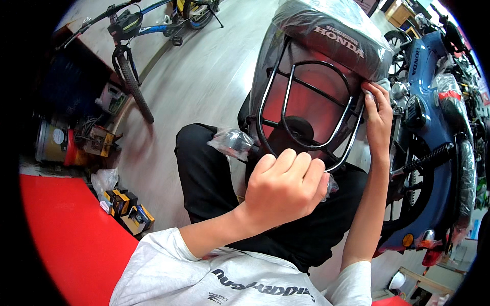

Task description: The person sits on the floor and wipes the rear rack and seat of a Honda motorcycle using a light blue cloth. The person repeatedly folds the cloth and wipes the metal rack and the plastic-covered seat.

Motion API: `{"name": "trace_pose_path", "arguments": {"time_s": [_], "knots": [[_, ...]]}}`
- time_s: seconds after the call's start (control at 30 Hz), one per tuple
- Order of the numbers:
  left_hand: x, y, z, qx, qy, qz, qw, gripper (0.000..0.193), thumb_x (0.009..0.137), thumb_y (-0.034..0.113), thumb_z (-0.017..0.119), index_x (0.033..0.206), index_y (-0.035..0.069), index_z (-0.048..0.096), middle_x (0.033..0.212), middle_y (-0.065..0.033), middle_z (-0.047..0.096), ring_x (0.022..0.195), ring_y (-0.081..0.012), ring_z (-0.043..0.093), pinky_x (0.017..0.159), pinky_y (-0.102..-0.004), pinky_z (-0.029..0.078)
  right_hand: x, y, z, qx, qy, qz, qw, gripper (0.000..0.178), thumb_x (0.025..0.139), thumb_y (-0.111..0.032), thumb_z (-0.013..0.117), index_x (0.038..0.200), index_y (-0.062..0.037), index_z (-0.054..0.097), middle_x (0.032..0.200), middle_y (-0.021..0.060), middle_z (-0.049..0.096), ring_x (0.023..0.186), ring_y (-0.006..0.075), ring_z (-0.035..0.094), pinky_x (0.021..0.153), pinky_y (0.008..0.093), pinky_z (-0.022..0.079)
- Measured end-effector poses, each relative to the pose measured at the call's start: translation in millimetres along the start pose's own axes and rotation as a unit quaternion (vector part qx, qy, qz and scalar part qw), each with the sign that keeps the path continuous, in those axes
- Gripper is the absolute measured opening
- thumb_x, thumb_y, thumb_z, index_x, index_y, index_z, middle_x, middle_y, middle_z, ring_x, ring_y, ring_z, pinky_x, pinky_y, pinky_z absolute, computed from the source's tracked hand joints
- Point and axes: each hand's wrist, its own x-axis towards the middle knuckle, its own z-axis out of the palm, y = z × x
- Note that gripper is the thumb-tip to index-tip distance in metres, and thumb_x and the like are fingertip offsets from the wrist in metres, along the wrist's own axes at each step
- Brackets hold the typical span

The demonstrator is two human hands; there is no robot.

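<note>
In front of me is the tail of a motorcycle, with a black metal rear rack (pixel 264 102) over red bodywork. The dark seat (pixel 326 25) above the rack is wrapped in clear plastic. My left hand (pixel 286 186) is closed in a fist at the near end of the rack; what its fingers hold, if anything, is hidden. My right hand (pixel 376 109) reaches along the rack's right side to the seat's lower corner, fingers curled and pressed together. Something pale, cloth or plastic, shows by its fingertips. Plastic also wraps a turn signal (pixel 232 143) left of the rack.
A blue motorcycle (pixel 429 86) stands close on the right. A bicycle (pixel 130 76) is at the far left. Small boxes (pixel 138 218) lie beside a red surface (pixel 66 229) on the left, with a bucket (pixel 53 144) beyond. My legs straddle the motorcycle's tail.
</note>
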Motion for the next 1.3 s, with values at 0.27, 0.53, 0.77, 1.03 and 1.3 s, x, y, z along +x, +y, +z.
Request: {"name": "trace_pose_path", "arguments": {"time_s": [0.27,0.53,0.77,1.03,1.3], "knots": [[1.1,3.1,1.4,-0.007,0.002,-0.007,1.000,0.020,0.081,0.025,0.064,0.069,0.013,0.053,0.064,-0.0005,0.044,0.058,-0.0182,0.047,0.054,-0.0337,0.031,-20.5,-39.3,6.5,0.053,-0.013,0.009,0.998,0.021,0.094,-0.007,0.056,0.104,0.0071,0.068,0.103,0.0121,0.069,0.096,0.0197,0.064,0.085,0.0286,0.048],[4.1,2.1,-3.2,-0.002,-0.020,0.007,1.000,0.021,0.082,0.024,0.065,0.070,0.013,0.052,0.064,-0.0008,0.043,0.057,-0.0187,0.046,0.054,-0.0343,0.030,-26.2,-57.9,-15.0,-0.054,-0.034,-0.080,0.995,0.015,0.092,-0.004,0.059,0.100,0.0032,0.069,0.101,0.0160,0.071,0.090,0.0346,0.069,0.078,0.0344,0.053],[5.9,4.7,-5.5,0.001,-0.039,0.007,0.999,0.021,0.083,0.024,0.065,0.070,0.013,0.051,0.064,-0.0018,0.043,0.056,-0.0199,0.045,0.053,-0.0350,0.029,-65.7,-93.8,-50.5,-0.022,0.147,-0.210,0.966,0.048,0.097,-0.031,0.057,0.126,0.0080,0.057,0.129,0.0266,0.058,0.116,0.0342,0.060,0.097,0.0419,0.048],[3.8,1.5,-9.5,-0.033,-0.057,0.016,0.998,0.020,0.075,0.029,0.063,0.070,0.011,0.059,0.072,-0.0024,0.056,0.066,-0.0210,0.054,0.056,-0.0356,0.034,-74.9,-124.0,1.4,0.003,-0.141,-0.217,0.966,0.063,0.089,-0.046,0.057,0.132,-0.0001,0.054,0.140,0.0228,0.050,0.114,0.0407,0.057,0.102,0.0505,0.038],[-18.9,-17.8,-8.5,-0.031,-0.057,0.093,0.994,0.028,0.080,0.027,0.065,0.094,0.004,0.068,0.091,-0.0110,0.063,0.082,-0.0278,0.060,0.063,-0.0371,0.039,-100.8,-129.9,1.0,0.026,-0.082,-0.238,0.967,0.044,0.079,-0.022,0.068,0.118,-0.0019,0.064,0.129,0.0164,0.062,0.099,0.0351,0.064,0.093,0.0460,0.047]]}}
